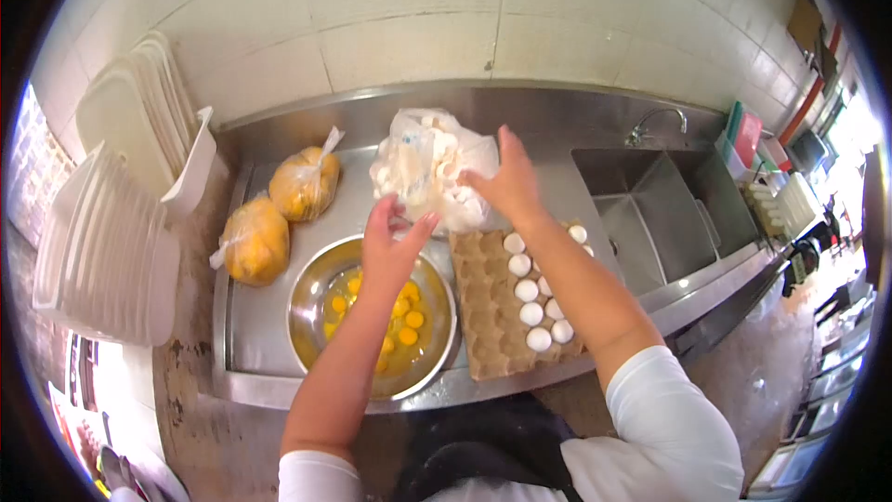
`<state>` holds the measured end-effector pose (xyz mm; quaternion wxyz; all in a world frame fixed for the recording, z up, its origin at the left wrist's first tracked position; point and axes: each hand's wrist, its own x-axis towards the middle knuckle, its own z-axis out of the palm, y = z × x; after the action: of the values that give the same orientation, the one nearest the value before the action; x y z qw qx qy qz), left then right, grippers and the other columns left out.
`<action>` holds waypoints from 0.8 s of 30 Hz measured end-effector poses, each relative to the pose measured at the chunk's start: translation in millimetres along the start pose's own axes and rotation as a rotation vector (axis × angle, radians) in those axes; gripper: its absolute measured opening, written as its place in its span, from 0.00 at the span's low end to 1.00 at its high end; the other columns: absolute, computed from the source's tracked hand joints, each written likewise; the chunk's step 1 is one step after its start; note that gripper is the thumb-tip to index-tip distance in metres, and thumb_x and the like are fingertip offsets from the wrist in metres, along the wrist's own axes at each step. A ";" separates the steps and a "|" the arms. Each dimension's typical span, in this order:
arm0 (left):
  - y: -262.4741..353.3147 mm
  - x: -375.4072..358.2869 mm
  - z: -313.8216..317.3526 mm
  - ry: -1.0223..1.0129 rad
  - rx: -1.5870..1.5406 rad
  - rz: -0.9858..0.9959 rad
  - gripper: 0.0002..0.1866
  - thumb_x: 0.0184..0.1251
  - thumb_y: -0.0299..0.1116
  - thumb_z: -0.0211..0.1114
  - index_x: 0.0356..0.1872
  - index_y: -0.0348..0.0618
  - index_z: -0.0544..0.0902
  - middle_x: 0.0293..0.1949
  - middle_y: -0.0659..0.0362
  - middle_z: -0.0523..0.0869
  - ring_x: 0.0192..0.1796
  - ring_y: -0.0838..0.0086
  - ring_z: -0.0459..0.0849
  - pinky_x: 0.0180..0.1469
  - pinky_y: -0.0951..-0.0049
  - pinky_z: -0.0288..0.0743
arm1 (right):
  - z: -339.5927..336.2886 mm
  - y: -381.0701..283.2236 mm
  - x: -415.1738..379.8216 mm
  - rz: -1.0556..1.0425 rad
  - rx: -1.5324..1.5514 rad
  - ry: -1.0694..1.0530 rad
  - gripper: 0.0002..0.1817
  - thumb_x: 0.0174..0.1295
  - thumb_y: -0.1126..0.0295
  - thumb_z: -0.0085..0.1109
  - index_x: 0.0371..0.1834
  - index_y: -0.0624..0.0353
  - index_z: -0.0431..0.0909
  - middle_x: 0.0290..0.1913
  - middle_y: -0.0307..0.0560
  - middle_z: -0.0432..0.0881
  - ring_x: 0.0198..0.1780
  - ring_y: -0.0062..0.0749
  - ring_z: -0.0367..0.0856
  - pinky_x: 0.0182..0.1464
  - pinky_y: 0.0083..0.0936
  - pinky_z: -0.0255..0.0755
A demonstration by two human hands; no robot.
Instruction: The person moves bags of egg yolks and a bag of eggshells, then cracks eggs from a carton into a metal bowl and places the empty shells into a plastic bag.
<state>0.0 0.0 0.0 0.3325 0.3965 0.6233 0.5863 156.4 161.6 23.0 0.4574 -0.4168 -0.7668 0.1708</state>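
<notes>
A clear plastic bag of white eggshells point(444, 151) stands on the steel counter near the back wall. My right hand point(509, 184) is at the bag's right side, thumb pointing in toward it and fingers raised apart. Just in front of the bag, above the rim of a steel bowl point(450, 339), is my left hand point(392, 240), its thumb and fingers spread. Several yolks point(408, 336) lie in clear egg white inside the bowl, partly covered by my left forearm. A cardboard egg tray point(485, 321) holds several white eggs point(531, 314) on its right side; my right forearm hides some.
Two tied plastic bags of yellow-orange food point(255, 240) point(305, 186) lie left of the bowl. Stacked white plastic containers point(111, 251) stand farther left. To the right are a steel sink point(641, 214) and its faucet point(658, 121).
</notes>
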 end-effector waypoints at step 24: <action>74.7 136.0 -37.6 0.279 0.175 -0.050 0.10 0.62 0.39 0.65 0.35 0.43 0.82 0.29 0.62 0.82 0.32 0.77 0.78 0.33 0.73 0.72 | -44.9 16.3 139.8 0.404 0.477 -0.257 0.18 0.59 0.61 0.58 0.39 0.67 0.81 0.37 0.51 0.84 0.39 0.34 0.80 0.41 0.32 0.71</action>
<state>-88.4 102.5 84.6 0.2215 0.3229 0.7219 0.5706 169.4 277.1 114.2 0.3985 -0.4166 -0.6584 0.4839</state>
